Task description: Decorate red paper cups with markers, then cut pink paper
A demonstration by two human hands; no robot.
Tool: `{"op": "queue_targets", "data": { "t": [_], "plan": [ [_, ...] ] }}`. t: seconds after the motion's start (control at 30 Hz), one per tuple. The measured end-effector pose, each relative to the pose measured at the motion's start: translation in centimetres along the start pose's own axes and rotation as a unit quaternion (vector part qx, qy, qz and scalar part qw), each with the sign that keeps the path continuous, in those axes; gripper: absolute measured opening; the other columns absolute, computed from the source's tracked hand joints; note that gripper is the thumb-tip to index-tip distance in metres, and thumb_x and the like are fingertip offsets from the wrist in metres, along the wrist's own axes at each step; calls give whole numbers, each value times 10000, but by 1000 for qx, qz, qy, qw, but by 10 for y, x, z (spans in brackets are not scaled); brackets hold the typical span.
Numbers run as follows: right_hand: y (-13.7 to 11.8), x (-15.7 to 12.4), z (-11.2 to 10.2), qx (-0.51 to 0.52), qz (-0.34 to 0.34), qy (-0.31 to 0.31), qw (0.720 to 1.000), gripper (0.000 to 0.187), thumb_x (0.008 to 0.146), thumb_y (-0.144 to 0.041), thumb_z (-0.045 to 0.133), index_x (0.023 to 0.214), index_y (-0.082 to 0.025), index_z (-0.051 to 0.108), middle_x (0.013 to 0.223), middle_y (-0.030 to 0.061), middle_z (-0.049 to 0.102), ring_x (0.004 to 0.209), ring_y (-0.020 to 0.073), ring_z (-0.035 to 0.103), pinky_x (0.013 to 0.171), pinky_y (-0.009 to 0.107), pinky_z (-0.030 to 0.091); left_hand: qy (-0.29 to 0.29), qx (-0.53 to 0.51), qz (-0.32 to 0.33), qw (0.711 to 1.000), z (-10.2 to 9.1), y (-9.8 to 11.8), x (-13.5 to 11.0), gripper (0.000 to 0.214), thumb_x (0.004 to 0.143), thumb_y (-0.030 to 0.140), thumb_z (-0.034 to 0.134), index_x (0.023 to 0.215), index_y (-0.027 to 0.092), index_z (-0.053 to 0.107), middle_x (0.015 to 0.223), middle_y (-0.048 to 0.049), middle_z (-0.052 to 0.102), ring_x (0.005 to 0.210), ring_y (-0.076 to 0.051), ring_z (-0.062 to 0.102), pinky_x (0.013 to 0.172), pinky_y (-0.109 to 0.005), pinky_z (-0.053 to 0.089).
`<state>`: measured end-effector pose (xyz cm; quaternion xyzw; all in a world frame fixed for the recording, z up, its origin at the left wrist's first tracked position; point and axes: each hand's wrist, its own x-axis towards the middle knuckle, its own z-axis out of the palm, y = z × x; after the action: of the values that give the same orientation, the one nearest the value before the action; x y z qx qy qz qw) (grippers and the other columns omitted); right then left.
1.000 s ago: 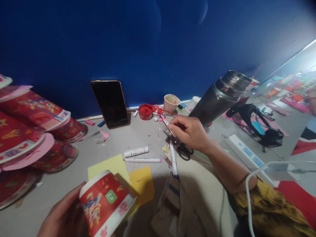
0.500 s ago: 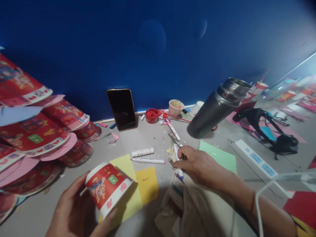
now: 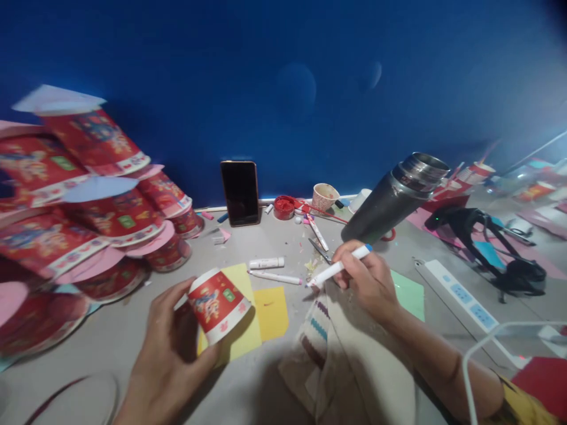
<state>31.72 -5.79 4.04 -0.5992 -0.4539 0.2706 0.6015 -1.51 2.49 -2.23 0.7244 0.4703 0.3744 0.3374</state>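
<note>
My left hand [image 3: 166, 348] grips a red patterned paper cup [image 3: 218, 304] tilted on its side, low over the grey table [image 3: 248, 383]. My right hand [image 3: 370, 277] is closed on a white marker with a blue end [image 3: 339, 267], lifted off the table with its tip pointing left. Black scissors [image 3: 319, 249] lie just beyond that hand. Two more white markers [image 3: 268, 263] lie between the hands. Yellow and orange paper sheets [image 3: 266, 310] lie under the cup.
Stacks of red paper cups [image 3: 88, 218] fill the left. A phone [image 3: 240, 192] leans on the blue wall. A red paint pot [image 3: 283, 208], small cups [image 3: 325, 195], a metal flask [image 3: 392, 198], green paper [image 3: 407, 293], a power strip [image 3: 460, 295] and a cloth [image 3: 349, 360] lie around.
My right hand left the scissors, picked up the white marker and lifted it. The left hand kept the cup and raised it a little. The view shifted leftward.
</note>
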Motion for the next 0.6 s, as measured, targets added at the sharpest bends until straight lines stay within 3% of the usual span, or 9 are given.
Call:
{"op": "queue_targets", "data": {
  "t": [0.07,0.17,0.3,0.4,0.6],
  "plan": [
    [-6,-1,15,111,89,-48,989,451,966,-657,723,916,-209,725,658,4,679,477,130,523,464,259,445,2,24,49,999,0,13,3,759,789,280,776,1501,318,516,1519,-133,550,1461,-419,599,1207,-626,579],
    [-15,-10,37,212,147,-79,963,516,846,-690,850,929,-196,731,703,21,725,472,110,523,435,231,430,-28,9,85,996,0,32,3,726,807,261,747,1491,281,503,1507,-148,557,1466,-405,585,1252,-655,518],
    [-27,-33,51,257,144,-95,951,531,745,-620,974,782,-211,639,571,-44,620,450,76,481,439,184,390,-91,-44,108,989,-3,49,-4,807,788,161,685,1550,285,452,1570,-138,514,1502,-364,563,1228,-579,558],
    [-26,-51,55,267,132,-89,951,525,747,-625,972,806,-206,661,556,-52,603,442,67,466,435,175,376,-115,-17,156,981,-7,54,-11,892,745,92,646,1584,292,418,1593,-137,483,1533,-365,516,1233,-587,547],
    [-1,-69,64,274,135,-66,950,534,752,-629,968,774,-210,638,574,-60,595,446,52,447,415,154,300,-94,58,211,971,-9,49,-21,952,745,45,633,1618,307,360,1584,-147,472,1522,-382,512,1262,-634,507]
  ]
}}
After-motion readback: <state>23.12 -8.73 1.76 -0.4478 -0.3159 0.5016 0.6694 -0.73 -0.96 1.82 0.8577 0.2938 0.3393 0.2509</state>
